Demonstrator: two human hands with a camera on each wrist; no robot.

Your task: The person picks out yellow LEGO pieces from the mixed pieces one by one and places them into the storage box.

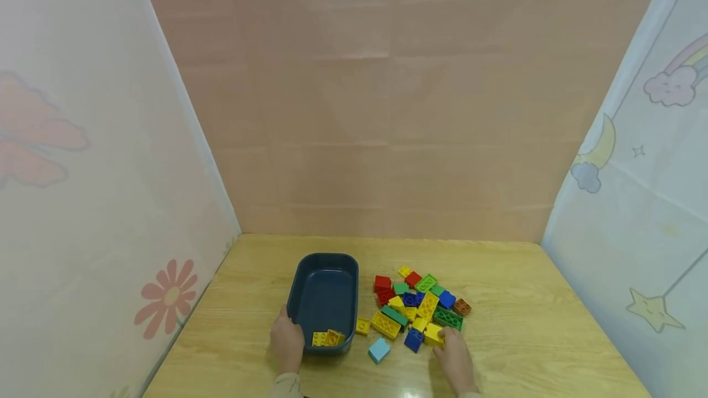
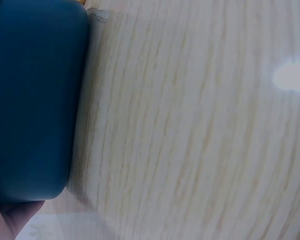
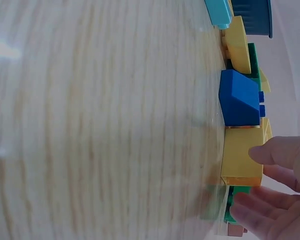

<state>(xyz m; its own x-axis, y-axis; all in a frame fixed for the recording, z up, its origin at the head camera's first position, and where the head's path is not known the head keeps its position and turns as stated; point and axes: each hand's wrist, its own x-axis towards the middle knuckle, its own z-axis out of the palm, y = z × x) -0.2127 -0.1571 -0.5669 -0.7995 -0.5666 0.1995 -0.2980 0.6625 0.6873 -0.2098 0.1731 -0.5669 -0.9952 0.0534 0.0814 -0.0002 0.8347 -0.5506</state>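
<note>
A dark blue tray (image 1: 323,290) stands at the left of the brick pile, with a few yellow bricks (image 1: 327,338) in its near end. My left hand (image 1: 287,341) grips the tray's left side near that end; in the left wrist view the tray's wall (image 2: 37,100) covers most of the fingers. At the pile's near right edge, my right hand (image 1: 456,358) pinches a yellow brick (image 1: 433,335) between thumb and fingers. That brick (image 3: 242,155) sits at table level beside a blue sloped brick (image 3: 240,97), seen in the right wrist view.
Loose bricks in red, green, yellow, blue and brown lie heaped right of the tray, among them a long yellow brick (image 1: 385,325). A light blue brick (image 1: 379,350) lies nearer the front. Behind the wooden table (image 1: 525,312) hangs a brown backdrop (image 1: 387,140).
</note>
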